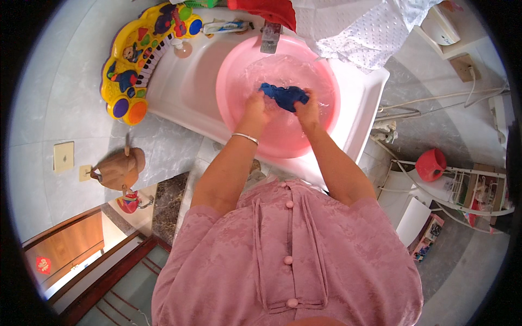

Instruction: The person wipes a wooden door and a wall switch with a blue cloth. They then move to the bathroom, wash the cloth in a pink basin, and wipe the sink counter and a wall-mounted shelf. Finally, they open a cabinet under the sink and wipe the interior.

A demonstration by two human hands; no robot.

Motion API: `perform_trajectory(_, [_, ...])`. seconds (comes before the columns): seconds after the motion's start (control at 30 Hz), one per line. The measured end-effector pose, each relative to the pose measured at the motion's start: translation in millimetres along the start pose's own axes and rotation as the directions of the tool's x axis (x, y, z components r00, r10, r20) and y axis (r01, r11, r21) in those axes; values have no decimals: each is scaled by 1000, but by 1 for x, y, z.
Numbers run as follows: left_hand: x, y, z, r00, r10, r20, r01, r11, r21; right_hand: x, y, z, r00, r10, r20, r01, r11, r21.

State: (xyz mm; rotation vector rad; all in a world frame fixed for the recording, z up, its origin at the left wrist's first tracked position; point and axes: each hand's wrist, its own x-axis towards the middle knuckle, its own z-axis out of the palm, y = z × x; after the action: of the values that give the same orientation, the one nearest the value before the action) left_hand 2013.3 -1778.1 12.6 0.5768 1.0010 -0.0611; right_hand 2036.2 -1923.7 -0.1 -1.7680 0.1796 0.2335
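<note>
A dark blue cloth (284, 97) is stretched between my two hands over a round pink plastic basin (225, 87). My left hand (256, 106) grips the cloth's left end, and a bracelet circles that wrist. At the other end, my right hand (308, 109) has its fingers closed on the fabric. Rippled water (281, 69) lies in the basin around the cloth. Above the basin's far rim juts a metal faucet (270, 37). Whether the cloth's underside touches the water I cannot tell.
The basin stands in a white ceramic sink (189, 89). A yellow toy piano (122, 61) leans at the left, near a tube (226, 27). Red cloth (265, 10) and a silvery dimpled sheet (355, 34) hang at the back. A wire rack (452, 191) stands right.
</note>
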Motion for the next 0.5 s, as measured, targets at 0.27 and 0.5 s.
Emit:
perform_trajectory(0.27, [-36, 6, 8, 955, -67, 290, 53, 997, 56, -69, -86, 1, 943, -133, 305, 94, 986, 140])
perform_trajectory(0.5, [-24, 2, 12, 882, 57, 467, -26, 997, -71, -86, -100, 15, 833, -526, 170, 552, 774, -310])
